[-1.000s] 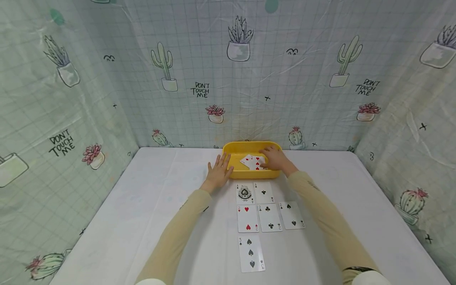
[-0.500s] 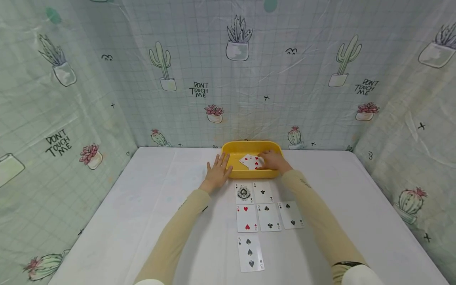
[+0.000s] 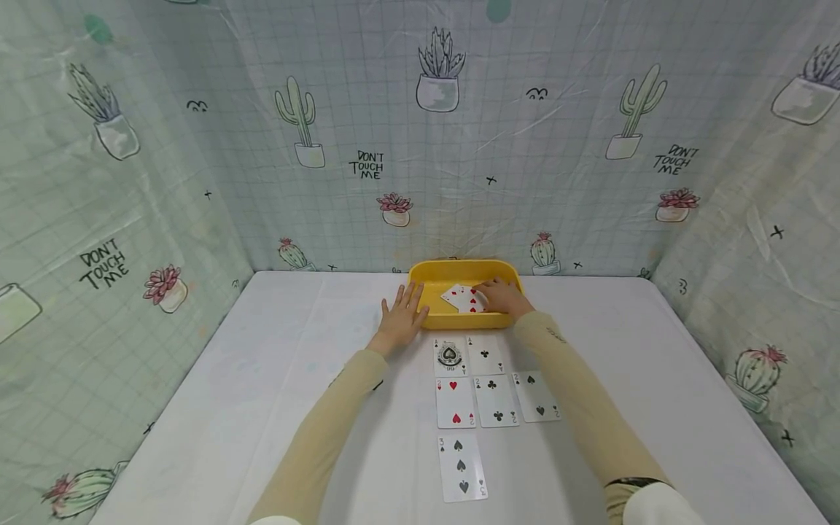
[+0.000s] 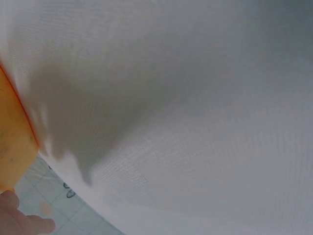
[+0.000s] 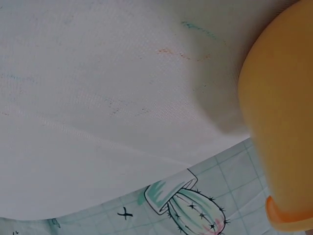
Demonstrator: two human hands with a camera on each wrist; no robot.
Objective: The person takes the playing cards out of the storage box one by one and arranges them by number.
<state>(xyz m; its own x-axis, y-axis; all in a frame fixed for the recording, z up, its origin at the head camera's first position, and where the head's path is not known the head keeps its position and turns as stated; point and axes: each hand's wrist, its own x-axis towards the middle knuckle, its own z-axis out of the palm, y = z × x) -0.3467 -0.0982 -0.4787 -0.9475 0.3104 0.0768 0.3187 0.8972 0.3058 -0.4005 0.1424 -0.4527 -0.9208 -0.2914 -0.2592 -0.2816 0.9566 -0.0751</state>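
A yellow tray (image 3: 459,321) stands at the back of the table, with playing cards (image 3: 467,299) lying in it. Red hearts and a red diamond show on them. My left hand (image 3: 398,323) rests with straight, spread fingers against the tray's left side; in the left wrist view only fingertips (image 4: 22,220) show beside the tray (image 4: 12,137). Inside the tray's right half, my right hand (image 3: 505,297) has its fingers at the right edge of the cards. Whether it pinches one is hidden. The right wrist view catches only the tray's outer wall (image 5: 279,107).
In front of the tray, cards lie face up in rows: ace of spades (image 3: 450,356), ace of clubs (image 3: 485,355), two of hearts (image 3: 456,402), two of clubs (image 3: 496,401), two of spades (image 3: 537,397), three of spades (image 3: 462,468). A printed cloth (image 3: 420,138) hangs behind.
My right hand has shifted slightly left inside the tray, covering more of the red-suited cards. The left hand and the cards in rows have stayed put.
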